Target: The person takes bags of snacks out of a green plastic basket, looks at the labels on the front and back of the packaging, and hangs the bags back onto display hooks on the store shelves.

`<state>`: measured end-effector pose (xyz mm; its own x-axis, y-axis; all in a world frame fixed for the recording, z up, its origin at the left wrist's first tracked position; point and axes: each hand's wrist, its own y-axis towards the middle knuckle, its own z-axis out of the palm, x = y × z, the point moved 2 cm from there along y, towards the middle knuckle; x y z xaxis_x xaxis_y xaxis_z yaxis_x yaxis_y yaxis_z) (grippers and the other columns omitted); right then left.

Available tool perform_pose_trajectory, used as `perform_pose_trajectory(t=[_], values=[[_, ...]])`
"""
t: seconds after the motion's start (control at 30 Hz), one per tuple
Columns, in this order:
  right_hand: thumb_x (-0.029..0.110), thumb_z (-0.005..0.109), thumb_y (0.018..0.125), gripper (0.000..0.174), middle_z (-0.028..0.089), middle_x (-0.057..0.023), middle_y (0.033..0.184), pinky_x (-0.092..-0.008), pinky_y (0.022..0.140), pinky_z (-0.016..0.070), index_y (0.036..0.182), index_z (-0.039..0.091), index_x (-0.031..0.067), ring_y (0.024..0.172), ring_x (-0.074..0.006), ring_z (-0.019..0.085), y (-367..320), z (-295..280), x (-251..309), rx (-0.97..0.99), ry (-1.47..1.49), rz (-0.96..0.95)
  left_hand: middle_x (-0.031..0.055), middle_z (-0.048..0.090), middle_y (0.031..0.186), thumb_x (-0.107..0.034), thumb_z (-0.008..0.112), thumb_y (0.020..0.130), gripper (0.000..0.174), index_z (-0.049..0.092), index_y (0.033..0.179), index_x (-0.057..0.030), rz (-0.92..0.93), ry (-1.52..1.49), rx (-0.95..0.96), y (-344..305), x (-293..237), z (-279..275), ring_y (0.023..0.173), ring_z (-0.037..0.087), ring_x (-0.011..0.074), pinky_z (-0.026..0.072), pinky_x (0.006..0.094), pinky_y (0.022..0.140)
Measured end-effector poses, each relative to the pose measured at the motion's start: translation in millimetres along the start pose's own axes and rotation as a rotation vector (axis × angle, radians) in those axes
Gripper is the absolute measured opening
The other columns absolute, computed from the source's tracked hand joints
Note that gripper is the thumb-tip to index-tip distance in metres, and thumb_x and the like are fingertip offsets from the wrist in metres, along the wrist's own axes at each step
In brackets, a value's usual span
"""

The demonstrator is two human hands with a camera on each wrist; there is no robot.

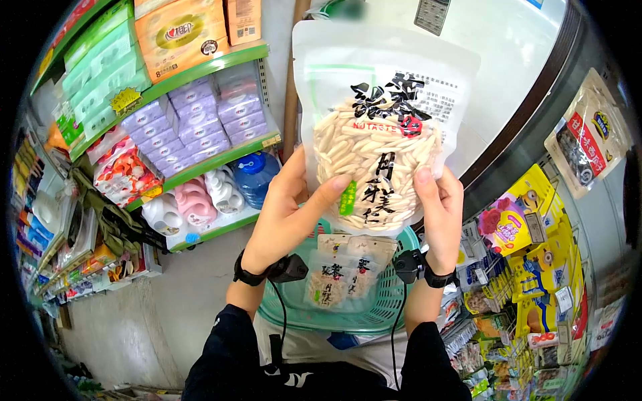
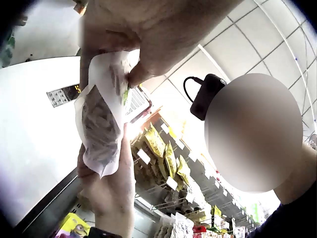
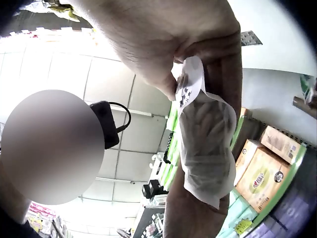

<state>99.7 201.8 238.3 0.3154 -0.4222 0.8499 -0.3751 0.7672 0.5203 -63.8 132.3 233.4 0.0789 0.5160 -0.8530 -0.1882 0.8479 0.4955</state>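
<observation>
Both hands hold up a clear-and-white pouch of pale, slender kernels (image 1: 374, 134), its front printed with black brush characters and a red "NUTASTE". My left hand (image 1: 291, 207) grips the lower left side, thumb on the front by a small green label. On the lower right side, my right hand (image 1: 441, 210) pinches it the same way, fingers behind. The wrist views show the pouch's bulging bottom (image 2: 101, 126) between the two hands. Beneath the pouch, a green plastic basket (image 1: 384, 321) sits against the body with smaller pouches (image 1: 328, 284) of similar print inside.
A shelf at the left carries purple tissue packs (image 1: 200, 120), orange tissue packs (image 1: 180, 37) and detergent bottles (image 1: 194, 200). Yellow snack bags (image 1: 538, 200) hang on a rack at the right. Ahead stands a white curved surface (image 1: 508, 67) with a dark edge.
</observation>
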Motion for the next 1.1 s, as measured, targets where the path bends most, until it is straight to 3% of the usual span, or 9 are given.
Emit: perform_pose_trajectory(t=[0.57, 0.73, 0.93, 1.1], values=[[0.017, 0.056, 0.084, 0.026, 0.058, -0.0026, 0.091, -0.0198, 0.07, 0.0409, 0.102, 0.053, -0.0023, 0.08, -0.0057, 0.052, 2.9, -1.0, -2.7, -0.029, -0.005, 0.023, 0.0084, 0.053, 0.111, -0.01, 0.057, 0.082, 0.042, 0.04, 0.119, 0.0034, 0.053, 0.021, -0.014, -0.5, -3.9, 0.7, 0.099, 0.05, 0.0109, 0.0403, 0.0236, 0.083], [0.016, 0.056, 0.083, 0.031, 0.058, -0.0034, 0.092, -0.0193, 0.069, 0.0413, 0.108, 0.049, -0.0021, 0.08, -0.0058, 0.052, 4.6, 6.8, 0.5, -0.059, 0.024, -0.029, 0.0084, 0.053, 0.11, -0.009, 0.056, 0.082, 0.042, 0.04, 0.118, 0.0035, 0.08, 0.004, -0.036, -1.0, -5.5, -0.6, 0.098, 0.05, 0.0105, 0.0408, 0.0228, 0.081], [0.01, 0.057, 0.082, 0.036, 0.058, -0.0053, 0.096, -0.0185, 0.066, 0.0425, 0.112, 0.044, -0.0029, 0.081, -0.0064, 0.053, 3.3, 8.5, 3.4, -0.049, 0.04, -0.007, 0.0082, 0.053, 0.11, -0.008, 0.056, 0.082, 0.042, 0.04, 0.119, 0.0033, 0.045, 0.183, -0.086, -2.8, 2.4, -9.3, 0.096, 0.051, 0.0094, 0.0413, 0.0219, 0.079], [0.007, 0.059, 0.08, 0.038, 0.058, -0.0073, 0.097, -0.0177, 0.066, 0.0419, 0.113, 0.043, -0.0032, 0.081, -0.0066, 0.053, -0.6, 5.3, 7.9, 0.016, -0.019, 0.04, 0.0087, 0.053, 0.11, -0.007, 0.054, 0.083, 0.041, 0.038, 0.119, 0.0043, 0.141, -0.011, -0.109, -0.4, -5.9, -5.1, 0.097, 0.05, 0.0107, 0.0404, 0.0228, 0.081]])
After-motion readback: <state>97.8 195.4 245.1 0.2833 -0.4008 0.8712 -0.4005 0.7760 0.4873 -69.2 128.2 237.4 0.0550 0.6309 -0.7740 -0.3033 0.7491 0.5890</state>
